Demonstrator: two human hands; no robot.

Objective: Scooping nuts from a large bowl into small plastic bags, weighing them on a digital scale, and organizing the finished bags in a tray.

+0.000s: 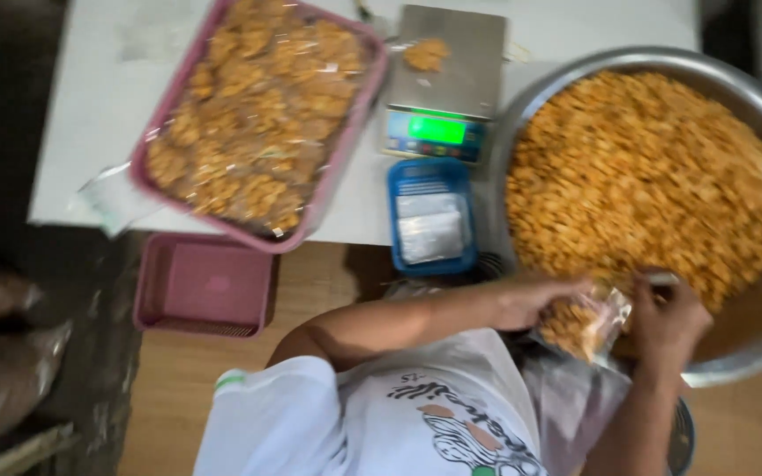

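A white tabletop [90,115] sits over a wooden floor. The left hand [535,300] pinches the mouth of a small clear bag [588,322] part-filled with orange snack pieces; the right hand [668,317], just beside it, is closed around something at the bag's rim, blurred. Both hover at the near edge of a large metal basin [751,88] heaped with the same snacks. Beyond the left hand stand a blue basket [399,181], a digital scale [456,62] and a pink tray [359,97] of filled packets.
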